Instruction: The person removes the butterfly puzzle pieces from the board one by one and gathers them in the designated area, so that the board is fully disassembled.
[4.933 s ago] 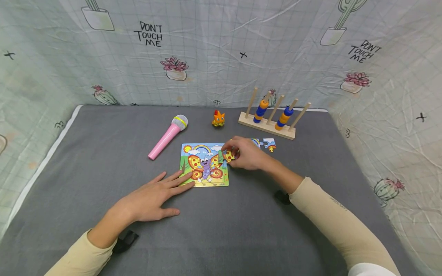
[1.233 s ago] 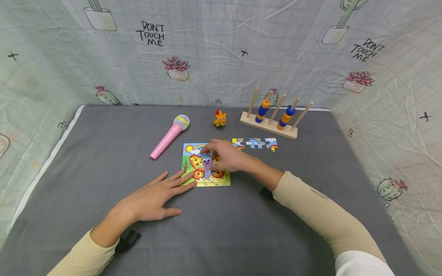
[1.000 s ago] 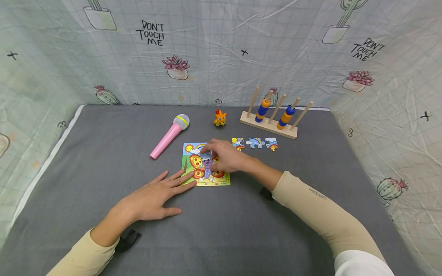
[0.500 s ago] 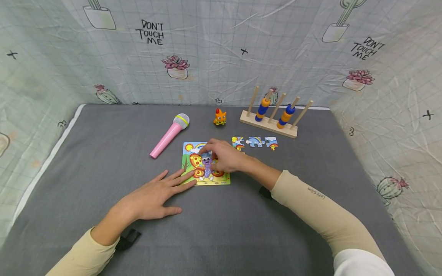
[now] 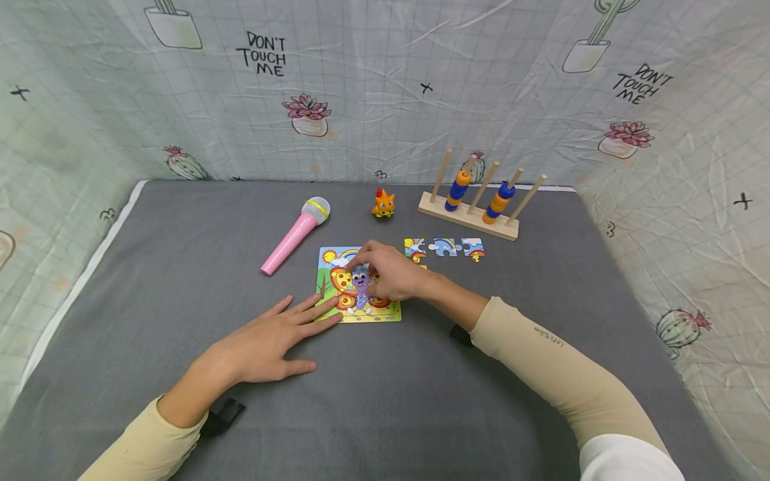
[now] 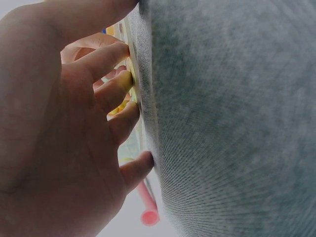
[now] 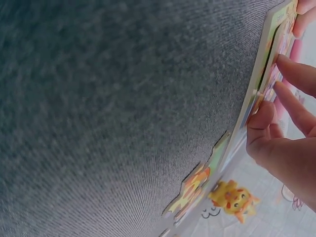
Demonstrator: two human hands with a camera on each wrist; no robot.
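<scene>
A butterfly jigsaw puzzle (image 5: 385,316) lies flat in its tray at mid-table. My left hand (image 5: 259,347) rests with spread fingers on the puzzle's lower left corner; in the left wrist view its fingertips (image 6: 126,79) touch the tray's edge. Bent over the upper middle, my right hand (image 5: 391,274) pinches the puzzle piece with the butterfly's face (image 5: 361,279) between thumb and fingers, level with the board. The right wrist view has these fingertips (image 7: 264,116) against the puzzle's surface. The right hand hides the puzzle's right side.
Loose puzzle pieces lie right of the tray: a sun piece (image 5: 414,247), a rainbow piece (image 5: 445,248) and a cloud piece (image 5: 472,248). Beyond them stands a wooden peg stacker (image 5: 468,215) with beads. A pink toy microphone (image 5: 291,240) and an orange toy figure (image 5: 383,204) are farther back.
About five seconds ago my right hand held a wing piece at the puzzle's right edge. It has since moved left over the middle and stayed there. The left hand has kept its place.
</scene>
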